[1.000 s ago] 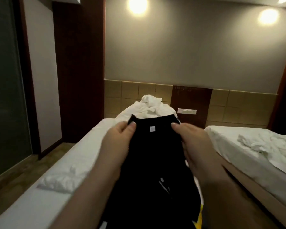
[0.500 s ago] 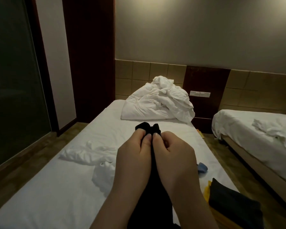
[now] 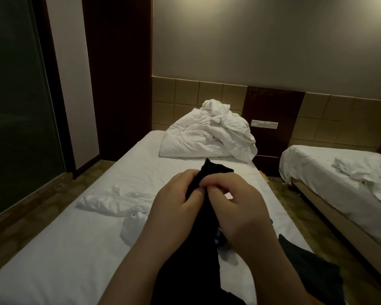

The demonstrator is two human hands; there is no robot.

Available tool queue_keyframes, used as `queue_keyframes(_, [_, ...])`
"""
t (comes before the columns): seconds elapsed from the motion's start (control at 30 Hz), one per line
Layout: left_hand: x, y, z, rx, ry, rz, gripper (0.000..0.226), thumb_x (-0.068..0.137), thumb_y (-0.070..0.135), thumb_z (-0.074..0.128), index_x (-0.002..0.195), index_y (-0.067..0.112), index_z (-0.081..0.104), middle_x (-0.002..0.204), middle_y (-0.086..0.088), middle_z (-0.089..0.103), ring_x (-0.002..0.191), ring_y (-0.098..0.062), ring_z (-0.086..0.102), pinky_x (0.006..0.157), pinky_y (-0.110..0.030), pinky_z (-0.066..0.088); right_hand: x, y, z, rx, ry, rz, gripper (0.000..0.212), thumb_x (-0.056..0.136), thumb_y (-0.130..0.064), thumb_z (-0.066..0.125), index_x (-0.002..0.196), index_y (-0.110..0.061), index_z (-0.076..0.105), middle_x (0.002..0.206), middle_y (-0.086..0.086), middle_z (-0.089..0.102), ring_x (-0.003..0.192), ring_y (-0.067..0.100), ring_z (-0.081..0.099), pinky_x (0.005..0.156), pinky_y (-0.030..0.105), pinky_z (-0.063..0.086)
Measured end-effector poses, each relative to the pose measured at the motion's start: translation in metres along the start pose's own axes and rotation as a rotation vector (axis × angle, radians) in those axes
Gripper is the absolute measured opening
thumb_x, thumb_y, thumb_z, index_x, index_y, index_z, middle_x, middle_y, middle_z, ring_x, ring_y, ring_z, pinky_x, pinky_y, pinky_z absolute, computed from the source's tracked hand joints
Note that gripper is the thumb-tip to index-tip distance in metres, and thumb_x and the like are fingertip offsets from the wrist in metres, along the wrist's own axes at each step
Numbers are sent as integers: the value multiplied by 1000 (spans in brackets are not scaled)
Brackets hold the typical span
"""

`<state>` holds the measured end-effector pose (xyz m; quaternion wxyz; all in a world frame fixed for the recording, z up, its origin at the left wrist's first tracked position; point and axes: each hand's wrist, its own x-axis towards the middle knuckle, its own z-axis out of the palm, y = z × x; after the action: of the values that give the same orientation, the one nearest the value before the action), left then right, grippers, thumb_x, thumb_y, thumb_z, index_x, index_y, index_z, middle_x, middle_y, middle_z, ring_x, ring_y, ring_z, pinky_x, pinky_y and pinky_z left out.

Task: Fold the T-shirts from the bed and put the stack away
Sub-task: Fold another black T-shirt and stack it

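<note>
I see the black T-shirt (image 3: 216, 172) gathered into a narrow band, doubled lengthwise as I judge. Its long axis runs along the bed (image 3: 64, 249). The top end points to the head of the bed, and the rest drops toward me between the forearms, to the foot of the bed. Both hands are at this same top end, pressed one against the other. The left hand (image 3: 174, 208) has its fingers curled round the fabric. The right hand (image 3: 235, 205) pinches the edge with thumb and fingers. So neither hand is nearer; it is the free lower end that lies far from both. I think the next move depends on this: the band must go down flat on the bed, or one hand must slide down to the hem.

The cloth looks soft, matt and limp, with one small corner standing up above the fingers. It is so dark that I cannot make out the seams. On the left half of the bed lies a crumpled white garment (image 3: 119, 201), thin and wrinkled. At the head of the bed a puffy white quilt (image 3: 207, 139) is heaped. At the right edge of the bed, near the foot, lies a dark folded piece (image 3: 312, 276).
</note>
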<state>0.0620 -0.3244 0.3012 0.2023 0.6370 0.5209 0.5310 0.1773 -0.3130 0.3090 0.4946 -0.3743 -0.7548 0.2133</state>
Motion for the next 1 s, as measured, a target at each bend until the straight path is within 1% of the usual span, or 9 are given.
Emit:
queue_keyframes(0.07, [0,2,-6,-68,-27,-27,29,91,9,43,89,32,60,85,9,65,80,-3,61,69,-20,51,1,8,-2,55,86,-2,9,76,-35,59,82,-42,56,91,-22,58,94,-3,54,75,13,46])
queue_keyframes(0.2, [4,10,-18,-117,-86,18,35,90,6,44,85,33,64,85,14,67,79,1,62,63,-11,47,15,19,-17,-81,61,-53,41,65,-62,60,100,-51,43,108,-38,43,110,-11,39,84,9,35])
queue_keyframes(0.33, [26,24,-34,-106,-226,57,32,93,8,45,88,33,66,79,20,67,73,4,62,59,-7,45,43,14,-30,-110,-181,-101,27,72,-53,58,98,-49,53,97,-33,58,95,-12,52,73,5,37])
queue_keyframes(0.43, [51,34,-47,-79,-282,63,29,94,10,46,91,32,66,83,10,68,79,-7,64,68,-15,49,67,8,-40,-11,-121,-128,6,78,-41,60,77,-35,61,69,-22,62,63,-4,57,56,8,39])
queue_keyframes(0.53, [76,45,-57,-18,-264,104,25,92,12,51,98,35,57,96,-1,63,81,-19,63,71,-27,50,93,-5,-50,-58,-84,-166,15,88,-31,60,73,-34,60,62,-17,61,60,-3,55,56,10,38])
queue_keyframes(0.7, [106,67,-73,160,-134,318,26,88,4,53,99,27,44,97,-10,61,72,-20,58,63,-29,48,143,-50,-77,-242,-115,-215,19,86,-32,61,85,-16,70,73,-1,65,65,5,58,63,24,44])
queue_keyframes(0.77, [114,73,-78,168,-112,355,20,87,8,54,98,25,49,92,-13,61,73,-26,58,65,-34,47,160,-70,-90,-281,-105,-226,18,86,-33,62,82,-17,69,68,-3,63,58,2,56,57,19,42])
queue_keyframes(0.87, [121,79,-82,85,-90,347,22,74,26,53,94,19,58,89,-14,61,74,-28,59,67,-34,44,178,-94,-108,-289,-83,-227,22,86,-35,63,80,-14,68,67,-2,61,57,4,55,53,17,40])
queue_keyframes(1.0, [123,73,-77,-53,-135,282,25,72,35,56,90,22,67,92,-17,64,83,-32,61,72,-33,40,185,-105,-123,-250,-55,-194,33,85,-34,65,94,-2,69,91,20,68,72,17,60,63,25,43])
